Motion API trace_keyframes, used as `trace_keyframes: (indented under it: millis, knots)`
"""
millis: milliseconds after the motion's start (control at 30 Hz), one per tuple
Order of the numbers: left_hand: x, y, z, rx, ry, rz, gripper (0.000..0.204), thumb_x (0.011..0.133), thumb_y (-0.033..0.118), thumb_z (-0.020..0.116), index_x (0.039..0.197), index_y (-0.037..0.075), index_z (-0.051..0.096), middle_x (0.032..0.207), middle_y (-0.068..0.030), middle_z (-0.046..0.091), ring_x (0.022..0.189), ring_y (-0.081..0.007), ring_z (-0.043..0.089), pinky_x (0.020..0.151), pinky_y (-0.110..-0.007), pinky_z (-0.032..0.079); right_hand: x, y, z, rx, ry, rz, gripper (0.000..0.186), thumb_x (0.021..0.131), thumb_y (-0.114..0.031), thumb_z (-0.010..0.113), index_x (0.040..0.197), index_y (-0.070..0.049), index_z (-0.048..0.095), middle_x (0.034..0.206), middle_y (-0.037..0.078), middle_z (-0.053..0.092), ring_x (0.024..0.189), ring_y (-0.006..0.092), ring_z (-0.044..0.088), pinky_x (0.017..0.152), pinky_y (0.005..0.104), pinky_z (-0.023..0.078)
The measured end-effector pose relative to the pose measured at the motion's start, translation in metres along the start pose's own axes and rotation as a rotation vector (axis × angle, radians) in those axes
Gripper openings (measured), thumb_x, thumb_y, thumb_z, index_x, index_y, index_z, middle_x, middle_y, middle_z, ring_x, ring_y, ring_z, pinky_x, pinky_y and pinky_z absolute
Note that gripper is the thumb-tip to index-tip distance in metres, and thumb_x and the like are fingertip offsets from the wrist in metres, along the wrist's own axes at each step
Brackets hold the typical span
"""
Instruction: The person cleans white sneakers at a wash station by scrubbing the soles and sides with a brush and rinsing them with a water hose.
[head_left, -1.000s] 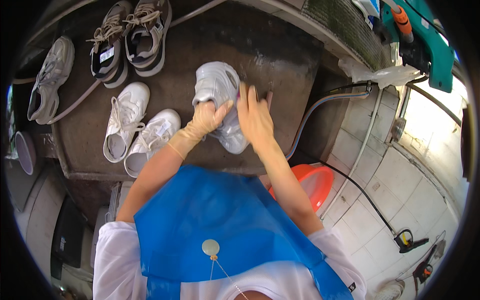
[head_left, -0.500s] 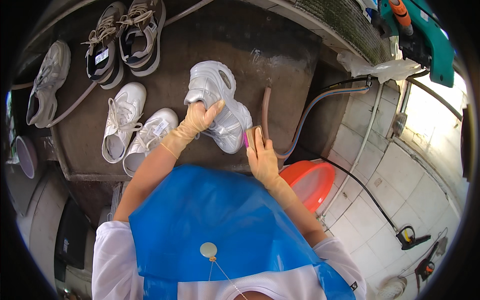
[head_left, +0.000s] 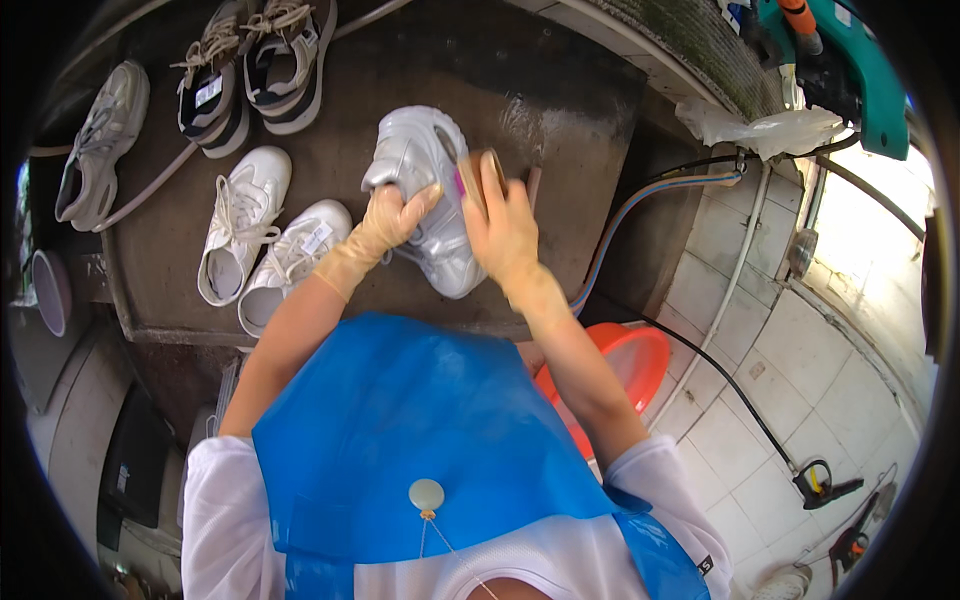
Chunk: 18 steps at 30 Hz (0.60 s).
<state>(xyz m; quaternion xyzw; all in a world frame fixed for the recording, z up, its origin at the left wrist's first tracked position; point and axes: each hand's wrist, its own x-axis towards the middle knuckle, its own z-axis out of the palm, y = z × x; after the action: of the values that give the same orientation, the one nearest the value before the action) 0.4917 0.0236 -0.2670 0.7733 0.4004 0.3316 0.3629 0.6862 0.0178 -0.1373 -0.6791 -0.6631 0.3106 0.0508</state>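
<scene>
My left hand (head_left: 392,218), in a thin pale glove, is closed on a white chunky sneaker (head_left: 442,245), with its fingers inside the shoe's opening. The sneaker is tilted on its side above the dark worktop, heel away from me. My right hand (head_left: 508,235), gloved as well, is closed around a scrub brush (head_left: 482,185) with a wooden back and magenta bristles. The bristles are against or very near the side of the sole, close to the heel. Motion blurs the brush a little, and the hand hides part of the sole.
White lace-up shoes (head_left: 245,225) stand left of my left arm. Brown-and-black sneakers (head_left: 290,65) and another white sneaker (head_left: 103,145) are farther off on the worktop (head_left: 440,50). A hose (head_left: 612,235) and a red basin (head_left: 640,365) lie to the right, beside a tiled wall.
My right hand has moved the brush away from me along the sole, from the toe end toward the heel. The sneaker has shifted slightly, still in my left hand.
</scene>
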Motion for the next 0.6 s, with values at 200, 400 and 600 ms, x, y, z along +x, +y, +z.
trace_keyframes:
  millis: [200,400,600]
  knots:
    - [0.019,0.026,-0.006,-0.523,0.244,-0.416,0.027,0.087,0.022,0.068,0.094,-0.004,0.068,0.088,-0.0185,0.069,0.085,-0.0304,0.066,0.08,-0.04,0.05,-0.085,0.041,0.025,-0.248,0.19,-0.358,0.065,0.091,-0.021,0.06,0.148,0.0,0.036,0.13,0.031,0.049,0.097,0.0441,0.056,0.087,0.0445,0.051]
    - [0.017,0.023,-0.007,-0.631,0.215,-0.465,0.028,0.087,0.019,0.067,0.1,-0.005,0.067,0.095,-0.0142,0.07,0.09,-0.0259,0.065,0.083,-0.036,0.05,-0.035,0.022,0.016,0.062,0.147,-0.088,0.066,0.091,-0.028,0.062,0.149,-0.008,0.037,0.116,0.027,0.052,0.097,0.0438,0.057,0.083,0.0468,0.051]
    - [0.004,0.018,-0.009,-0.692,0.191,-0.567,0.031,0.087,0.02,0.064,0.107,-0.004,0.066,0.096,-0.0121,0.069,0.09,-0.0216,0.064,0.082,-0.035,0.05,-0.132,0.086,0.016,0.064,-0.086,0.081,0.076,0.089,-0.031,0.065,0.153,-0.008,0.031,0.122,0.026,0.049,0.108,0.0431,0.056,0.092,0.0451,0.049]
